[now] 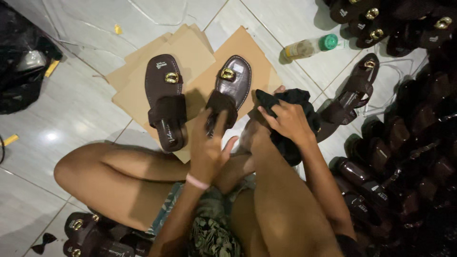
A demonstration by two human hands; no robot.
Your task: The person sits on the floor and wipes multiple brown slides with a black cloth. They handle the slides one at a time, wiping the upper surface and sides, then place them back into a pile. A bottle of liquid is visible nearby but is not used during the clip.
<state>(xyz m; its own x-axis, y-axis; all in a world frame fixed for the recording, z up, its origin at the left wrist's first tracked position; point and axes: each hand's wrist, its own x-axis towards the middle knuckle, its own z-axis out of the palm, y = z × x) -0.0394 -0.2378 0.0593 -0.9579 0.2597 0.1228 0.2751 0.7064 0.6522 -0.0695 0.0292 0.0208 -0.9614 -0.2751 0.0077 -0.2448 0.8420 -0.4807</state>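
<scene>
Your left hand (208, 151) is up front, fingers (215, 124) closed around the heel end of a dark brown sandal (231, 88), and they hide most of its back strap. Just beside it, your right hand (288, 123) has its fingers (270, 115) clenched on a bunched black cloth (295, 102); the cloth spills past them on the far side and drops behind your wrist, so its full shape is hard to make out. Past your left fingers, the held sandal's toe and gold buckle rest on sheets of cardboard (190, 54) on the tiled floor (71, 109). Left of those fingers, a second matching sandal (165, 97) lies flat on the same cardboard, apart from your hand. Beyond your right fingers, another sandal (354, 93) sits on the tiles, partly in shadow. Farther off lies a bottle with a green cap (312, 46). To the right, a heap of dark sandals (409, 157) melts into darkness, cut off at the edge.
</scene>
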